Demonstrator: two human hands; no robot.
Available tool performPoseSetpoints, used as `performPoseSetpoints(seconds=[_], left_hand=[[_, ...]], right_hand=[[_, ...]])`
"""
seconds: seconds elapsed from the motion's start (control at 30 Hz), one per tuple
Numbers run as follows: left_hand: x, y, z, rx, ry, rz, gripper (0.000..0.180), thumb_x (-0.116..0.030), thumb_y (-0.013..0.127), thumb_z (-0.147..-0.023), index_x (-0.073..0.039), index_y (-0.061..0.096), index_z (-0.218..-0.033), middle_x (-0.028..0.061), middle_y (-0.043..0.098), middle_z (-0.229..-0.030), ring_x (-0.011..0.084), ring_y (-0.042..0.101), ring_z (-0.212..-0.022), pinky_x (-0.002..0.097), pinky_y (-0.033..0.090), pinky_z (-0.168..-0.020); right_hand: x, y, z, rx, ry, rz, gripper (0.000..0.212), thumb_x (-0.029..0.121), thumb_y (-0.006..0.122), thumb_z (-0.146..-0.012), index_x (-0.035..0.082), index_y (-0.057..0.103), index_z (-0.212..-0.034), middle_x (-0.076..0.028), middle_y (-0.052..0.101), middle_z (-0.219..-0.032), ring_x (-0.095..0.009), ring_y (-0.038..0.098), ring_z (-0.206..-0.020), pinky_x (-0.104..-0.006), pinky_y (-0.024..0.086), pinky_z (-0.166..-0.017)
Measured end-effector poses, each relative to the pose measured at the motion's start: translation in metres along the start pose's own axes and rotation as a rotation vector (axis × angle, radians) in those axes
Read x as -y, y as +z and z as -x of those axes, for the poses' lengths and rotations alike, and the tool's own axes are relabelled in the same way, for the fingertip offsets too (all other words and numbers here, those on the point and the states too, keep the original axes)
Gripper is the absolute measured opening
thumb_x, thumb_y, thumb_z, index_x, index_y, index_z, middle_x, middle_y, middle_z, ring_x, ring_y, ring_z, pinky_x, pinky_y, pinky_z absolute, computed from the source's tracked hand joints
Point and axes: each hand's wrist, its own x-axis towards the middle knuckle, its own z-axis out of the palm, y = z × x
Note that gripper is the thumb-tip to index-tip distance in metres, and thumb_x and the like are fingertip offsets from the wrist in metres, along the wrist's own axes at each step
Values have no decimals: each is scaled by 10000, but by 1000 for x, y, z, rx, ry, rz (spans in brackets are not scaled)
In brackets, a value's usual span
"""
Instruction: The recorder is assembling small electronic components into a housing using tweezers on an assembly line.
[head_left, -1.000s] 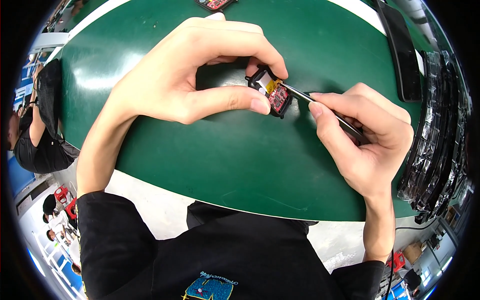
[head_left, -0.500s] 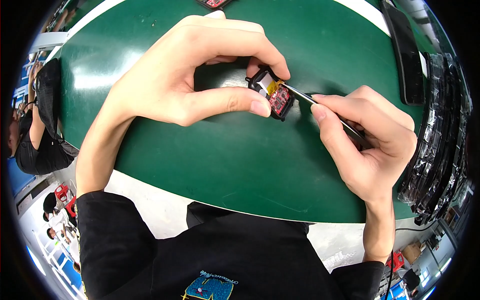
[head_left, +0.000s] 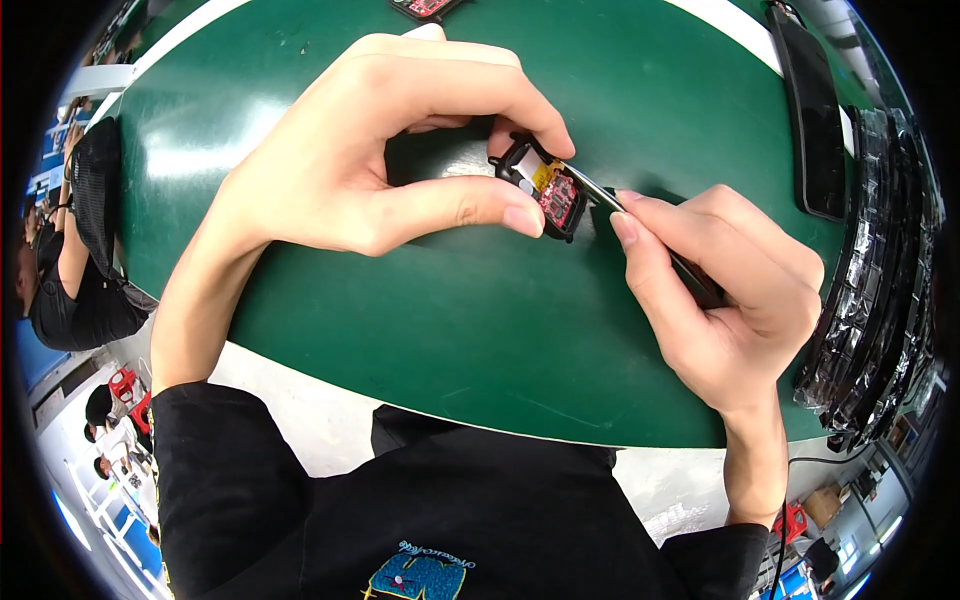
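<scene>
Between the thumb and fingers of my left hand (head_left: 400, 140) is a small black device housing (head_left: 511, 165), tilted and held above the table. Its inside faces up and shows a red circuit board (head_left: 561, 203), a silvery block and a strip of yellow tape (head_left: 546, 176). My right hand (head_left: 735, 285) is closed around slim metal tweezers (head_left: 598, 190) in a pen-like grip. The tips of the tweezers reach the upper right edge of the housing, by the board. Whether they pinch anything is too small to tell.
The green table (head_left: 420, 330) spreads under both hands. A second device with a red board (head_left: 427, 8) lies at the far edge. On the right are a black phone-like slab (head_left: 812, 120) and stacked black trays in clear plastic (head_left: 865, 270). Other people are at the left.
My right hand and the tweezers have shifted slightly left and down, and the tweezers' tips now sit closer along the housing's edge. My left hand has barely moved, still gripping the housing.
</scene>
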Motion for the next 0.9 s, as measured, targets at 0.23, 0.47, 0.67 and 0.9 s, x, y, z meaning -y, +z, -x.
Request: performPoseSetpoints(seconds=[0.23,0.47,0.67,0.9], left_hand=[[5,-2,0,2,-10,12,474,-259,954,-776,-40,824,-1175,74,788,-996,214,657,-842,351,448,-762],[-16,-12,-5,35,-27,-167,476,-248,941,-787,-58,803,-1202,104,761,-1061,284,706,-958,377,513,-825],[-27,-21,-37,-39,110,-264,423,-247,908,-782,-60,783,-1140,101,705,-1121,328,728,-984,421,592,-853],[-27,8,-241,-135,81,-622,530,-574,739,-979,-51,775,-1059,134,772,-1062,363,761,-1021,481,605,-883]], right_hand=[[-5,9,0,-27,-120,81,197,-111,854,-840,-45,844,-1025,-59,683,-731,-123,600,-543,-269,434,-496],[-10,-12,-3,-156,67,-72,120,-43,855,-861,-23,822,-976,-44,626,-676,-109,546,-527,-289,374,-488],[-17,-12,1,-173,132,-207,89,14,832,-923,-18,842,-1006,-65,676,-710,-106,581,-565,-295,412,-517],[-16,-14,1,-108,37,-184,94,41,819,-930,-23,834,-997,-114,703,-755,-194,649,-595,-343,489,-558]])
